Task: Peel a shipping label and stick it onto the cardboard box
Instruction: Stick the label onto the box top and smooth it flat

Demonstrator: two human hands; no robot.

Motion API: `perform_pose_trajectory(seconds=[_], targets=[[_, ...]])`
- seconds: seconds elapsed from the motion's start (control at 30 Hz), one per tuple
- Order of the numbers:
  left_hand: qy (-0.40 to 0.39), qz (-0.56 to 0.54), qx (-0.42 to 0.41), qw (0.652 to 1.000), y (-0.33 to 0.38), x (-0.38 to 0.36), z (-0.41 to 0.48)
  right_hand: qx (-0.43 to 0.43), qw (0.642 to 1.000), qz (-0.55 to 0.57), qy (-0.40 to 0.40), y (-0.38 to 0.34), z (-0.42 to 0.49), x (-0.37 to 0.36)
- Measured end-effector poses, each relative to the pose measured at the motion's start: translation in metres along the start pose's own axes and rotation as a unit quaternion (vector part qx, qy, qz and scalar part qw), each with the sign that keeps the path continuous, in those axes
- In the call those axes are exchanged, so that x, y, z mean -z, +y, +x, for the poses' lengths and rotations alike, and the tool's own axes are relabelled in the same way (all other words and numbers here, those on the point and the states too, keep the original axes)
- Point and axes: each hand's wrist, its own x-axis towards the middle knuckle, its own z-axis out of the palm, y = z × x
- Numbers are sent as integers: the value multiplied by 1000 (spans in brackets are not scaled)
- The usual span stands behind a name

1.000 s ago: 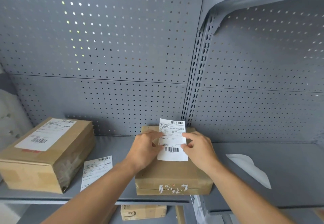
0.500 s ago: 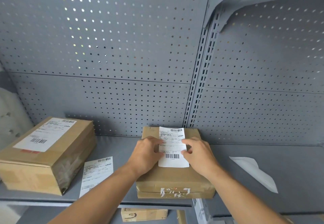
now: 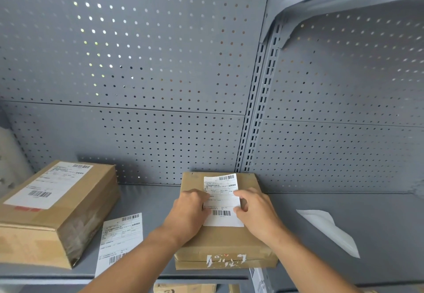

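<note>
Since a second ago, the white paper label [image 3: 221, 201] has settled flat onto the brown cardboard box [image 3: 220, 242] on the shelf [image 3: 344, 235]. Left hand [image 3: 189, 214] and right hand [image 3: 257, 212] press its side edges with spread fingers; the print is unreadable.

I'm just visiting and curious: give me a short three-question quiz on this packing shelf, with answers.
1. True or false: the shipping label lies on top of the middle cardboard box.
2. Which hands touch that label? A) left hand only B) right hand only C) both
3. Fill in: the loose label lies on the shelf between the middle box and the ____ box.

Key: 1 true; 2 C; 3 left, already labelled.
</note>
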Motion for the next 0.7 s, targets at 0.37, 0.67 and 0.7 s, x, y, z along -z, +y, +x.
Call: perform_pose_trajectory(seconds=[0.37, 0.67, 0.7], targets=[[75, 111, -31, 991, 5, -5, -18, -2, 995, -94, 31, -6, -19, 6], [99, 93, 18, 991, 8, -18, -30, -38, 984, -176, 3, -13, -35, -13], [100, 84, 19, 991, 8, -18, -30, -41, 983, -178, 4, -14, -34, -14]])
